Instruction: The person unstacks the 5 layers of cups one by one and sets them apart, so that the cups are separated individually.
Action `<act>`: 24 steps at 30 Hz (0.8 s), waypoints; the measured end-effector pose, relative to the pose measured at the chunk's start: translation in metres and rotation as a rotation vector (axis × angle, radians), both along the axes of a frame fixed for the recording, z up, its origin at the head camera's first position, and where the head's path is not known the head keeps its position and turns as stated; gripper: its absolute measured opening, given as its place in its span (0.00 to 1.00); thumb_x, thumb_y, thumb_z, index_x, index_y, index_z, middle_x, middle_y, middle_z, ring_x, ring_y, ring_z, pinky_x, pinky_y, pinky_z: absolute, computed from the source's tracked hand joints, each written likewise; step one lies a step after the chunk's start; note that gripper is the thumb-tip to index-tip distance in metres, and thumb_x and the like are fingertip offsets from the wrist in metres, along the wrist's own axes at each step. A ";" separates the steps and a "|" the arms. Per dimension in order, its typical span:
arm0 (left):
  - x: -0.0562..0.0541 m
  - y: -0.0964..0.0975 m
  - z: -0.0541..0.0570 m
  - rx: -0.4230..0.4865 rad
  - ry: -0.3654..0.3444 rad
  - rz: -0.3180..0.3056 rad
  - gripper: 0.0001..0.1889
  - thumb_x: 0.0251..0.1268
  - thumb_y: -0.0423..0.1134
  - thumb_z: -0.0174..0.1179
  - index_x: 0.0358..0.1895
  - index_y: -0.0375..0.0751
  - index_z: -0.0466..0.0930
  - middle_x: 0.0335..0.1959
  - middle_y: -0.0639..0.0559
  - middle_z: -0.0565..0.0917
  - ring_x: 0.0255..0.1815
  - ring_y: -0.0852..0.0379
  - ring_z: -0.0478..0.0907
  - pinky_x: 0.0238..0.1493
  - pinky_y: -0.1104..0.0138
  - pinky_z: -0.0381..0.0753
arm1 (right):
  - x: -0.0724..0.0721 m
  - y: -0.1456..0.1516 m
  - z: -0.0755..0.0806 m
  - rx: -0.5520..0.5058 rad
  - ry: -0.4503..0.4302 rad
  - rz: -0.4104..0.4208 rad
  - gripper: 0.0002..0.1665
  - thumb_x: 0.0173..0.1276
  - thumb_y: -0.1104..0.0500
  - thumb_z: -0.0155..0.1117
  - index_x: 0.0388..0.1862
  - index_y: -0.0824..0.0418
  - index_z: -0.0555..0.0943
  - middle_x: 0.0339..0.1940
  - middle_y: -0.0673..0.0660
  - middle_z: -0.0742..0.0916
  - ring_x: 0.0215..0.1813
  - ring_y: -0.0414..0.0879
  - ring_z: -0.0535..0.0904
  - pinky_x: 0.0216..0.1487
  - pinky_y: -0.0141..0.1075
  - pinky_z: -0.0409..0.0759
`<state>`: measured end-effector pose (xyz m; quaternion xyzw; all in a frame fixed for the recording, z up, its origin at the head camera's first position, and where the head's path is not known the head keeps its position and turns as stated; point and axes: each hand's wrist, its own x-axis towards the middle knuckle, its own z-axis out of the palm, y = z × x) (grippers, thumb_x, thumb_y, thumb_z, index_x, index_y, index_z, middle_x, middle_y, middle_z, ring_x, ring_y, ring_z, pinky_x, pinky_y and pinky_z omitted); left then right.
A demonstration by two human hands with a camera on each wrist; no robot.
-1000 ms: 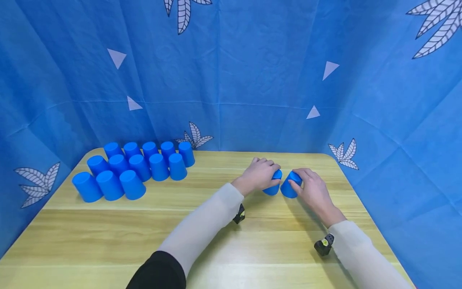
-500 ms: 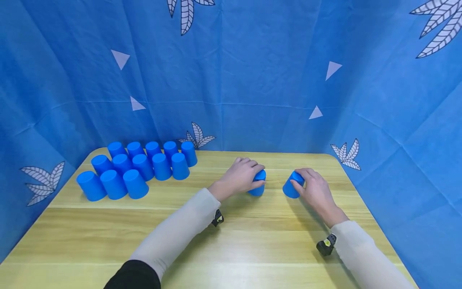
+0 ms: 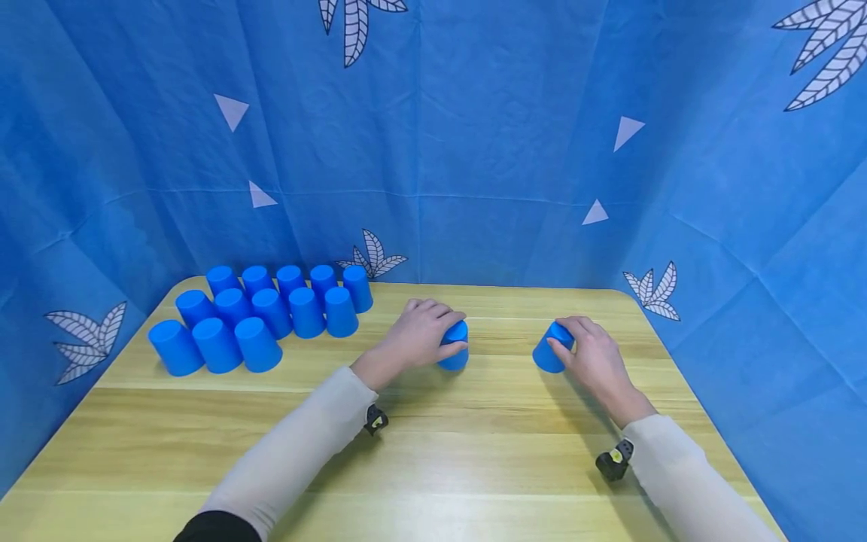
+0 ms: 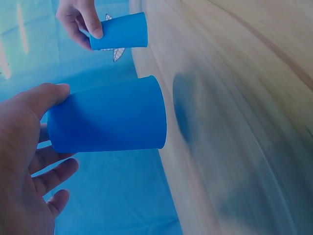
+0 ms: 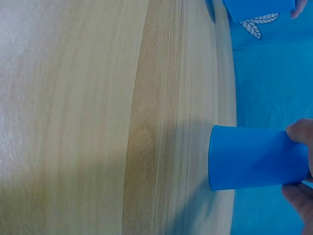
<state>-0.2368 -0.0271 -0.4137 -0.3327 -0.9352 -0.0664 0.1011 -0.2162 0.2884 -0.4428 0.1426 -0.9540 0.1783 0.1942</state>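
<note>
Near the middle of the table, my left hand [image 3: 421, 333] grips an upside-down blue cup [image 3: 457, 357] by its base end, thumb on one side and fingers on the other. In the left wrist view that cup [image 4: 107, 117] hangs just above the tabletop, its rim apart from a dark reflection. Farther right, my right hand [image 3: 596, 355] holds a second upside-down blue cup [image 3: 547, 354] near its base, between thumb and fingers. In the right wrist view this cup [image 5: 257, 157] has its rim toward the wood; whether it touches cannot be told.
Several upside-down blue cups [image 3: 271, 312] stand in three rows at the table's back left. The wooden table [image 3: 474, 467] reaches a blue patterned curtain [image 3: 501, 150] behind and at both sides. A small black device sits on each wrist.
My left hand has moved left with its cup, away from the cup in my right hand, toward the rows. The right hand has stayed in nearly the same place.
</note>
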 end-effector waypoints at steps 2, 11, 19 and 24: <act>0.002 -0.007 0.000 0.002 0.000 0.011 0.30 0.67 0.61 0.56 0.66 0.48 0.74 0.60 0.49 0.79 0.63 0.48 0.71 0.63 0.49 0.64 | 0.000 0.000 0.000 0.001 -0.001 0.000 0.26 0.68 0.53 0.66 0.58 0.69 0.77 0.55 0.69 0.80 0.55 0.67 0.77 0.55 0.61 0.74; 0.012 -0.040 0.000 0.037 0.029 0.052 0.29 0.66 0.59 0.59 0.64 0.47 0.76 0.57 0.48 0.80 0.61 0.46 0.73 0.61 0.48 0.65 | -0.001 0.001 0.000 0.002 -0.003 0.000 0.26 0.68 0.54 0.66 0.58 0.69 0.78 0.55 0.69 0.80 0.55 0.67 0.76 0.54 0.60 0.74; 0.020 -0.070 -0.001 0.056 0.020 0.127 0.29 0.66 0.59 0.59 0.65 0.47 0.76 0.58 0.48 0.80 0.62 0.46 0.72 0.60 0.47 0.65 | 0.000 0.000 0.001 0.005 -0.007 -0.004 0.25 0.68 0.55 0.67 0.58 0.70 0.78 0.54 0.69 0.81 0.55 0.67 0.77 0.54 0.60 0.75; 0.024 -0.090 -0.003 0.058 0.013 0.164 0.30 0.65 0.59 0.60 0.64 0.46 0.76 0.58 0.46 0.80 0.61 0.44 0.72 0.59 0.47 0.65 | 0.000 -0.001 0.002 0.009 -0.010 -0.006 0.25 0.68 0.55 0.67 0.58 0.70 0.78 0.55 0.69 0.80 0.55 0.67 0.76 0.54 0.60 0.74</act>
